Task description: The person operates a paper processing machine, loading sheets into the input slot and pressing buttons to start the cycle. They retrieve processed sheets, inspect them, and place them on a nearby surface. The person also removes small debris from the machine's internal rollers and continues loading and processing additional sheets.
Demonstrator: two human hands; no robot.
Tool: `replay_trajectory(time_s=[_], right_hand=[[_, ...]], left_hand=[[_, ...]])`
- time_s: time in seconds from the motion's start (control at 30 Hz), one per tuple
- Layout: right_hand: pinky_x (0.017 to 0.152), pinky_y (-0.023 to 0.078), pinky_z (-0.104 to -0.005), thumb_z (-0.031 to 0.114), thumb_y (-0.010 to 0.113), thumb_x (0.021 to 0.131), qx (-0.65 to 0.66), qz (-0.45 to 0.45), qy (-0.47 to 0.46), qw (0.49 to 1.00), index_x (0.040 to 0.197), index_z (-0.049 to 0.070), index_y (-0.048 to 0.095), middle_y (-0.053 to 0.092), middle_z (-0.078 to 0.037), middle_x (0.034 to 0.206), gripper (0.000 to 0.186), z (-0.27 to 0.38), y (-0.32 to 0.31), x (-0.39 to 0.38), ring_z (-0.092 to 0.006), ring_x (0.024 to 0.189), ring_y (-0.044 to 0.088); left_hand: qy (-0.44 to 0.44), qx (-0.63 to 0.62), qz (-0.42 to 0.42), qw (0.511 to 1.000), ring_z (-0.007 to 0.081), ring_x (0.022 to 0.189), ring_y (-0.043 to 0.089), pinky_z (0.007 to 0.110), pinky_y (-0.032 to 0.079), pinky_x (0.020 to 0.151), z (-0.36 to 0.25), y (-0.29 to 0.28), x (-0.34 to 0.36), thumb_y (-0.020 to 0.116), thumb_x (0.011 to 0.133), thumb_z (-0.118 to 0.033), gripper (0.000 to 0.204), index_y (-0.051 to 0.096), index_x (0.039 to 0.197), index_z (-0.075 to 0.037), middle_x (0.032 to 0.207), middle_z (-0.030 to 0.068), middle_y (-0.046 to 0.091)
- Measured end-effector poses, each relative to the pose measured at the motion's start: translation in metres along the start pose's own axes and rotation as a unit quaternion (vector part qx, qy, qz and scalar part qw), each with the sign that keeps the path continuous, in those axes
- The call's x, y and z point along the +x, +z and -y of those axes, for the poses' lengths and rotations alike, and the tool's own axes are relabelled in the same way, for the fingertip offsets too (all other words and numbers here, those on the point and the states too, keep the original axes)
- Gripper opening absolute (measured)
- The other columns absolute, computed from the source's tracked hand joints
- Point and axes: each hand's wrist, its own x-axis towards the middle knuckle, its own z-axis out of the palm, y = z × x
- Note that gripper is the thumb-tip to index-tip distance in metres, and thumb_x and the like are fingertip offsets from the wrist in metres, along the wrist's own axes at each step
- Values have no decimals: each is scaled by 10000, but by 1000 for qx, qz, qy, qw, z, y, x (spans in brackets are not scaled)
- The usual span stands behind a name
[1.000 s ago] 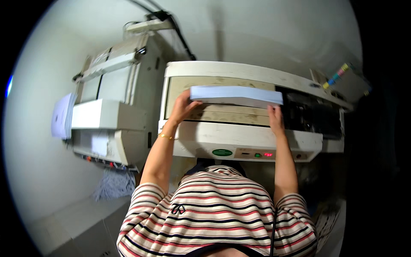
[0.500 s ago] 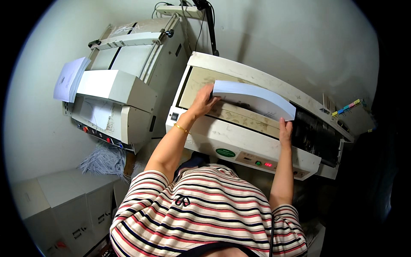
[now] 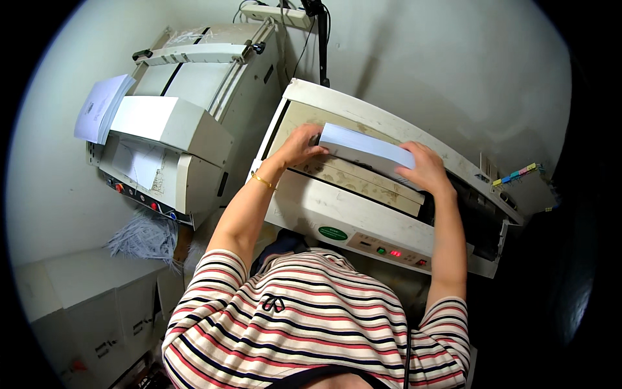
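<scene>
A thick stack of white paper stands on its edge over the beige bed of a white, long-bodied machine, which looks like a book binder. My left hand is closed round the stack's left end, fingers at the far side and thumb near the front. At the right end, my right hand grips it with the thumb in front and fingers over the top corner. The stack's lower edge is partly hidden by the bed.
A second grey-white machine stands at the left with a stack of printed sheets on its corner. Shredded paper strips hang below it. A black upright arm rises at the back; colour-tabbed sheets sit at the right.
My right hand has moved up and left to grip the stack's right end from above. The stack, bowed before, is now straighter. My left hand stays at its left end.
</scene>
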Motion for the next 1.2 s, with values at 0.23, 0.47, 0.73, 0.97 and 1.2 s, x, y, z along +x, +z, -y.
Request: replay_trajectory(time_s=[0.23,0.47,0.73,0.97,1.2], right_hand=[[796,505,-423,330,769,702,-63,106,-9,992,1089,119,641,688,-163,913,459,52,9,52,-340,887,645],[778,500,-434,328,771,703,-63,117,-36,991,1040,98,660,682,-174,887,422,49,12,54,-359,852,635],[749,502,-422,344,776,713,-55,111,-27,992,1030,97,664,680,-168,857,417,47,10,47,-351,821,636],[755,502,-423,356,790,705,-54,106,-35,992,1048,100,668,680,-172,864,445,53,12,51,-351,823,640],[740,502,-414,343,793,707,-49,129,-27,990,1042,91,670,679,-165,869,437,60,8,54,-339,810,640]], left_hand=[[12,-3,-27,1000,365,1004,547,411,421,911,5,6,-3,772,717,-132,370,628,1038,-16,1005,169,643],[-2,7,-68,998,335,1145,501,407,389,993,-8,-3,-27,750,779,-204,480,575,1203,-62,1188,157,584],[-74,229,-189,952,326,1150,508,408,419,973,-28,-44,-136,677,844,-152,371,577,1192,-70,1181,128,575],[-99,296,-155,937,307,1159,515,404,436,957,-43,-30,-180,712,752,-88,443,565,1169,-56,1218,122,554],[-114,331,-128,928,292,1177,515,390,430,975,-49,-21,-183,692,776,-107,396,568,1150,-74,1266,91,552]])
